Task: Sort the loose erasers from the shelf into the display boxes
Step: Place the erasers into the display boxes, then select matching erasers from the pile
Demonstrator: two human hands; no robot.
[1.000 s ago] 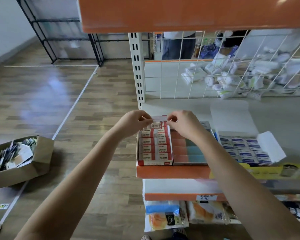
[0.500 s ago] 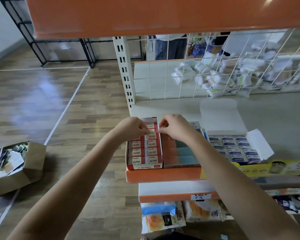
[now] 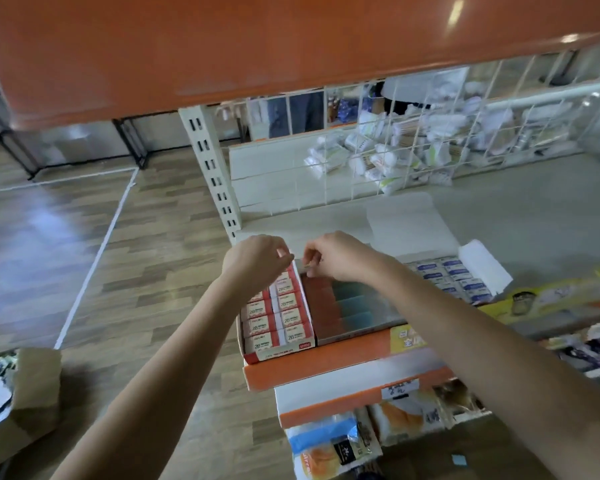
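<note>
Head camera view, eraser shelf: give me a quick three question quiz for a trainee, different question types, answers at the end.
1. True or false: the red display box sits at the left end of the shelf.
2. Which box lies farthest right? A red display box, B box of orange and teal erasers, C blue-label box.
3. Fill in: both hands, left hand and right hand, meet at the red box's ___ end.

Key: 1 true; 2 C; 3 far.

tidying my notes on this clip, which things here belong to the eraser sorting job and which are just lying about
Part of the job:
- red box of 2B erasers
- box of orange and teal erasers
- open box of blue-labelled erasers
- left hand and right hand, both at the red box's far end

Lying about:
- cardboard box on the floor
- snack packets on the lower shelf
- white packets behind the wire grid
</note>
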